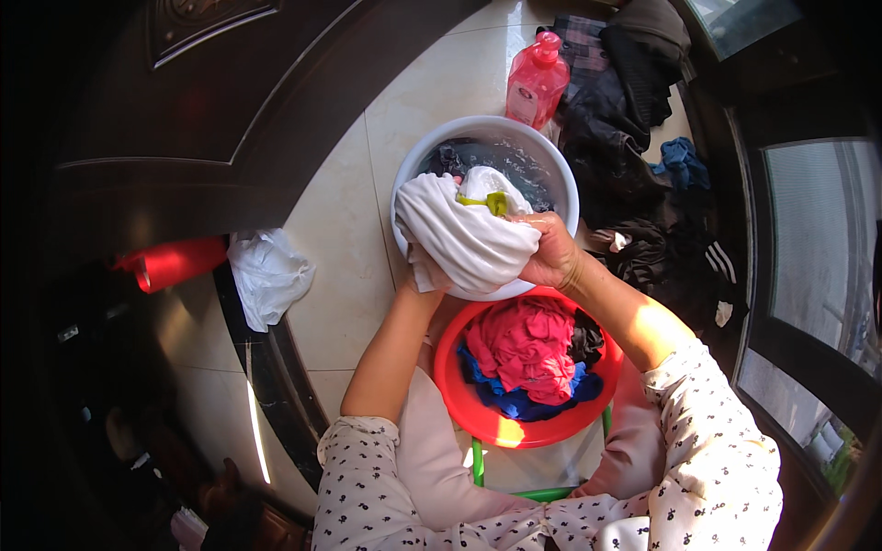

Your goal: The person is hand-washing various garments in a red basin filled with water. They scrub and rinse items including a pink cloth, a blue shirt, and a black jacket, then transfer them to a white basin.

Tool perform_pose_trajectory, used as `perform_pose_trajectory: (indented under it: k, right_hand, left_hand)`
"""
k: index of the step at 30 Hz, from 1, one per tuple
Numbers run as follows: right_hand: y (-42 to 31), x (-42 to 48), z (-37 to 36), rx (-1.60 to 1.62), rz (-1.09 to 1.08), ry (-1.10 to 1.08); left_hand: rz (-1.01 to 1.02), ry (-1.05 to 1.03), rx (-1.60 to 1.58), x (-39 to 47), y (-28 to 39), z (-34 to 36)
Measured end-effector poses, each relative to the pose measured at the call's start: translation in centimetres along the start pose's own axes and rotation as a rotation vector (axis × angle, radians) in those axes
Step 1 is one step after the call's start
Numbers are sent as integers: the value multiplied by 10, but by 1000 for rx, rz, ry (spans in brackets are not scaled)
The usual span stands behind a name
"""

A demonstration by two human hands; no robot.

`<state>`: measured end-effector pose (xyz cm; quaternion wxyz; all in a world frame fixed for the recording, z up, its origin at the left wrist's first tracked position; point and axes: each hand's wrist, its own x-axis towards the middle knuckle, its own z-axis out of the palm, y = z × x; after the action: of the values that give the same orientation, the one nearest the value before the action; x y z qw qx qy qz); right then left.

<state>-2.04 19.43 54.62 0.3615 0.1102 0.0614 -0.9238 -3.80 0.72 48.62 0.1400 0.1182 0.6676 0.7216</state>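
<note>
A wet white cloth garment (468, 234) with a yellow-green part is bunched above a light-blue basin (486, 127) of water. My right hand (551, 249) grips its right side. On the left, my left hand (433, 272) is mostly hidden under the cloth, which drapes over its fingers. Dark fabric (449, 160) lies in the water behind the garment. Nearer to me, a red basin (451, 403) holds a pink garment (517, 344) with blue and black clothes around it.
A pink pump bottle (537, 82) stands behind the light-blue basin. Dark clothes (613, 144) and a blue cloth (681, 164) lie on the right. A white plastic bag (269, 275) and a red object (179, 263) are at left. Green legs (477, 461) show below the red basin.
</note>
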Motion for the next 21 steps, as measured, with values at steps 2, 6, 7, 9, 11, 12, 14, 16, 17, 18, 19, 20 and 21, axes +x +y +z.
perform_pose_trajectory:
  k: [2, 6, 7, 9, 11, 12, 14, 16, 17, 18, 19, 20, 21]
  right_hand:
    - [7, 4, 14, 34, 6, -92]
    - [1, -4, 6, 18, -59, 102]
    - [2, -3, 7, -49, -15, 90]
    - [-1, -3, 2, -184, 69, 75]
    - [-5, -2, -2, -626, 69, 144]
    - [-11, 1, -3, -1013, 91, 238]
    - [-14, 0, -3, -1559, -60, 354]
    - [0, 8, 2, -1749, -344, 255]
    - [7, 11, 6, -1834, -494, 202]
    - [6, 4, 3, -1900, -514, 190]
    - [10, 3, 5, -2058, -380, 295]
    - [16, 6, 3, -2190, -406, 341]
    - [23, 11, 0, -2316, -432, 384]
  left_hand:
    - [-85, -36, -193, 2, -9, 3]
    - [-247, -203, -1239, 12, 14, 19]
    - [-174, -269, -1254, 11, 8, 11]
    - [-280, -16, -1246, 15, -15, 4]
    - [-194, -115, -446, 10, -22, -10]
    - [-197, -117, -323, 10, -20, -12]
    - [-377, 62, -1166, 11, -23, -12]
    - [-409, 196, -890, 21, -31, -23]
    - [-423, 261, -751, 23, -35, -28]
    - [-434, 524, -578, 33, -24, 3]
    - [-410, 558, -521, 35, -12, 17]
    - [-397, 622, -413, 38, -7, 23]
    - [-384, 689, -299, 40, -4, 25]
